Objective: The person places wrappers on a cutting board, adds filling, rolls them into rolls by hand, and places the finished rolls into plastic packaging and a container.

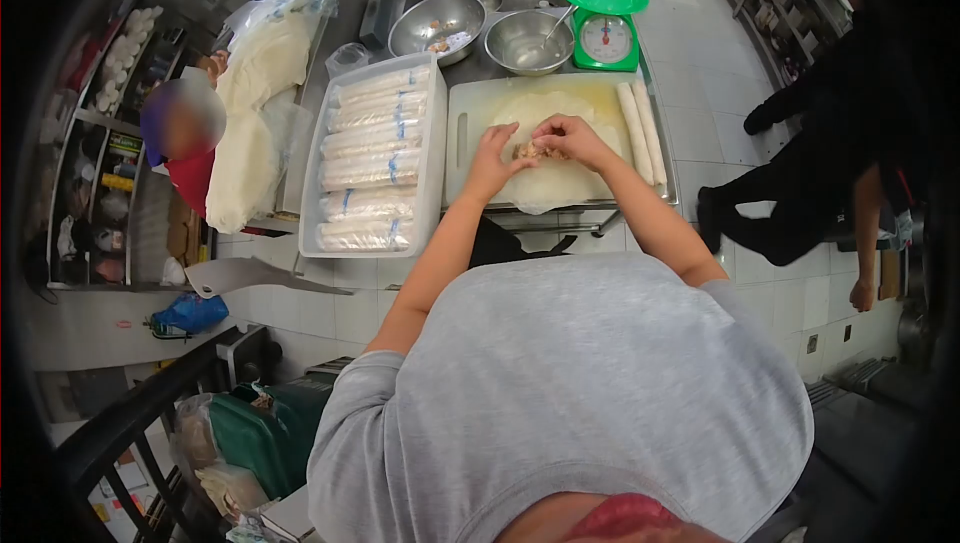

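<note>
A thin pale round wrapper (560, 183) lies on the cutting board (463, 98), with a brown chunky filling (537, 150) across its middle. At the filling's left end is my left hand (492, 161), its thumb and fingers apart. My right hand (573, 139) is bent over the right part of the filling, its fingertips together on it; what they pinch is too small to tell. Two long pale rolls (641, 133) lie side by side along the board's right edge. Left of the board, a white plastic tub (436, 133) holds several wrapped rolls (370, 173).
Behind the board stand two metal bowls (438, 25) (530, 43) and a green scale (605, 41). Pale sheets in plastic (262, 93) lie left of the tub. A person (195, 143) is at the left; another in dark clothes (825, 143) stands on the right.
</note>
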The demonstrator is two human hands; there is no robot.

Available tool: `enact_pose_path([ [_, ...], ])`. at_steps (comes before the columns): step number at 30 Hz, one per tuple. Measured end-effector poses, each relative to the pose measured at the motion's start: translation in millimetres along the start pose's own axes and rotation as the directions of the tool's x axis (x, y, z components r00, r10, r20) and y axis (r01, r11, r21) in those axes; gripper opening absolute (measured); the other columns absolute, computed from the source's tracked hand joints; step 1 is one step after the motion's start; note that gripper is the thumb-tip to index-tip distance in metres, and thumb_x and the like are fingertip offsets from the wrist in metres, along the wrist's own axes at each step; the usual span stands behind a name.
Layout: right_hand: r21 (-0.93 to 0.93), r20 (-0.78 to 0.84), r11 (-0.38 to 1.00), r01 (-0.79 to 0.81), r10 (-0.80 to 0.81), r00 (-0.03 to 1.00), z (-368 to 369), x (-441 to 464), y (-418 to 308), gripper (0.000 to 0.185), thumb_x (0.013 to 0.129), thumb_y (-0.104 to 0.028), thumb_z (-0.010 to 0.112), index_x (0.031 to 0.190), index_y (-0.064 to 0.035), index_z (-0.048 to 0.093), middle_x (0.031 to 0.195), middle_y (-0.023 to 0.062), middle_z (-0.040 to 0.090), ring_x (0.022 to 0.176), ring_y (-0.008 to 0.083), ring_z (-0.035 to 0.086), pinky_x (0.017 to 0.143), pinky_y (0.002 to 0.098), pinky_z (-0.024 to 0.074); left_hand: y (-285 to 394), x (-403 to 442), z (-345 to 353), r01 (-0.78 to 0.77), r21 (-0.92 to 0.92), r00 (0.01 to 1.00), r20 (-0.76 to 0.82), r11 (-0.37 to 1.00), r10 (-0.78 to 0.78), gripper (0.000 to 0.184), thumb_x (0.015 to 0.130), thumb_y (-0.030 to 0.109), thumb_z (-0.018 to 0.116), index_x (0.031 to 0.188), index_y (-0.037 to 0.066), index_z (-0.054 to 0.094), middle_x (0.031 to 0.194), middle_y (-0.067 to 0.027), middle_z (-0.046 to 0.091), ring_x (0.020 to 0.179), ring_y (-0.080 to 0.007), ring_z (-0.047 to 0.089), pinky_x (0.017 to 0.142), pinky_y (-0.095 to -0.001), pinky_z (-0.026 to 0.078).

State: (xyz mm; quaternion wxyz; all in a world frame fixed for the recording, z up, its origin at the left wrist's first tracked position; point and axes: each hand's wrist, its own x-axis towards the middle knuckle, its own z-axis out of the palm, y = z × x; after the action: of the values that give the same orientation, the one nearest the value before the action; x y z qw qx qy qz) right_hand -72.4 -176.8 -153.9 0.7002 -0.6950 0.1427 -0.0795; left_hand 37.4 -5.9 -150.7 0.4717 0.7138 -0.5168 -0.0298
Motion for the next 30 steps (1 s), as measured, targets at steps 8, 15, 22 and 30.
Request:
enact_pose_path([
  [8, -0.405, -0.012, 0.883, 0.238, -0.266, 0.964, 4, 14, 24, 0.023, 0.071, -0.010, 0.070, 0.091, -0.0017, 0.065, 0.086, 0.0113, 0.058, 0.077, 0.0245, 0.060, 0.068, 0.0325, 0.0490, -27, 4, 3, 0.114, -0.094, 0.974, 0.208, 0.989, -0.093, 0.043, 0.068, 0.021, 0.078, 0.105, 0.004, 0.063, 0.101, -0.0105, 0.058, 0.092, -0.0264, 0.057, 0.077, -0.0345, 0.047],
  [15, -0.696, 0.057, 0.642, 0.321, -0.396, 0.917, 21, 14, 19, 0.033, 0.067, -0.011, 0.069, 0.100, -0.0034, 0.065, 0.095, 0.0140, 0.059, 0.091, 0.0319, 0.057, 0.081, 0.0364, 0.0461, -19, 1, -6, -0.128, 0.168, 0.983, 0.151, 0.977, 0.103, 0.044, 0.068, 0.020, 0.077, 0.106, 0.003, 0.062, 0.096, -0.0116, 0.057, 0.084, -0.0264, 0.057, 0.075, -0.0332, 0.046],
  [22, -0.523, 0.128, 0.818, 0.239, -0.202, 0.971, 7, 20, 0, 0.017, 0.071, -0.011, 0.067, 0.087, -0.0047, 0.065, 0.085, 0.0131, 0.062, 0.082, 0.0273, 0.060, 0.072, 0.0365, 0.0480, -16, -2, -15, 0.090, -0.027, 0.991, 0.102, 0.996, -0.087, 0.032, 0.071, 0.013, 0.074, 0.100, 0.003, 0.063, 0.093, -0.0111, 0.056, 0.084, -0.0250, 0.056, 0.076, -0.0320, 0.046],
  [30, -0.720, 0.053, 0.664, 0.201, -0.237, 0.970, 27, 28, 7, 0.029, 0.071, -0.017, 0.069, 0.097, -0.0053, 0.063, 0.081, 0.0119, 0.061, 0.076, 0.0265, 0.060, 0.070, 0.0356, 0.0490, -20, -3, -14, 0.090, -0.008, 0.987, 0.137, 0.996, -0.088, 0.032, 0.074, 0.013, 0.073, 0.103, 0.003, 0.063, 0.096, -0.0114, 0.058, 0.091, -0.0236, 0.057, 0.078, -0.0319, 0.046],
])
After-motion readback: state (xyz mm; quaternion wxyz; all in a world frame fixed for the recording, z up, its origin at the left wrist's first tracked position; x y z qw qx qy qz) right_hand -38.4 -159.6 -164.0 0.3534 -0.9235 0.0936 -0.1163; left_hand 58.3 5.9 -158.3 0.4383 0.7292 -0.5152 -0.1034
